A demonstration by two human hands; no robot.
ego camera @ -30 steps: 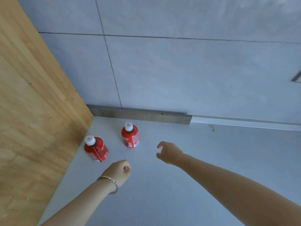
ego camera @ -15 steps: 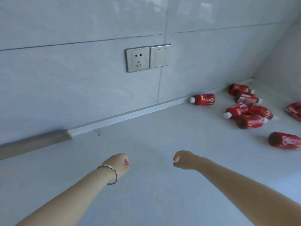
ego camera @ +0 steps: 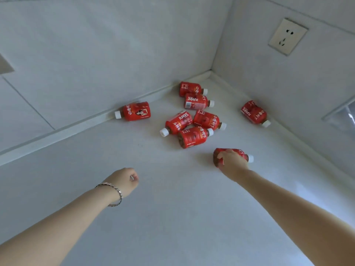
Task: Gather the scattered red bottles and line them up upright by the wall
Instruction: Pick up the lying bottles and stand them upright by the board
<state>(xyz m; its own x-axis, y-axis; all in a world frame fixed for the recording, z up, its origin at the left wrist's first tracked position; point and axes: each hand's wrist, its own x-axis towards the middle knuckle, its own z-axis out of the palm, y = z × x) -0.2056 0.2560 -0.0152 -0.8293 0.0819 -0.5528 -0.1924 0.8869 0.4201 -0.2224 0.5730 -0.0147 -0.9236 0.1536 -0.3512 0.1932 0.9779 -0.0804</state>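
Several red bottles with white caps lie on their sides on the pale floor near the room corner. My right hand (ego camera: 231,162) is shut on the nearest lying bottle (ego camera: 241,153), fingers over its body. Beyond it sits a cluster: one bottle (ego camera: 194,137), another (ego camera: 177,122) and a third (ego camera: 208,120) touch each other, with more behind. A single bottle (ego camera: 135,111) rests against the left wall's skirting, and one bottle (ego camera: 253,113) lies by the right wall. My left hand (ego camera: 124,179), wearing a bracelet, hovers in a loose fist over bare floor, holding nothing.
Two grey tiled walls meet at a corner (ego camera: 211,71) behind the bottles, with a pale skirting (ego camera: 76,123) along the floor. A power socket (ego camera: 287,36) is on the right wall. A transparent object's edge (ego camera: 343,116) shows at far right.
The view has swung right from the two upright bottles by the wooden panel to the corner pile. My right hand reached forward and closed on the nearest lying bottle. My left hand stayed fisted.
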